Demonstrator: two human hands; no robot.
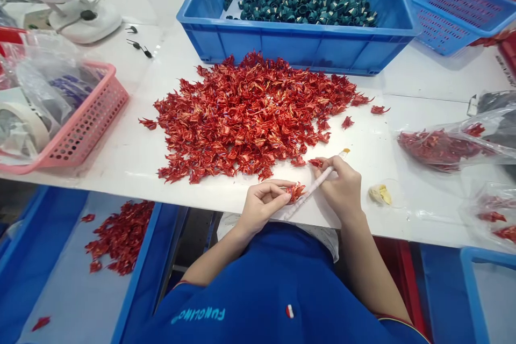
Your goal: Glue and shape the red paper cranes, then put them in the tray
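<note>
My left hand (264, 205) pinches a small red fabric flower piece (296, 192) at the white table's (133, 158) near edge. My right hand (341, 185) grips a thin white stick (312, 189) like a pen, its lower end meeting the held piece, and also touches a second red piece (315, 162). Just beyond both hands spreads a big heap of red flower pieces (250, 115). A small yellowish blob (379, 194) lies to the right of my right hand.
A large blue crate (298, 45) of dark green pieces stands behind the heap. A pink basket (86, 123) with plastic bags sits left, a blue basket (457, 13) far right, bags of red pieces (441, 148) at right. A blue bin (133, 279) below left holds more red pieces (119, 236).
</note>
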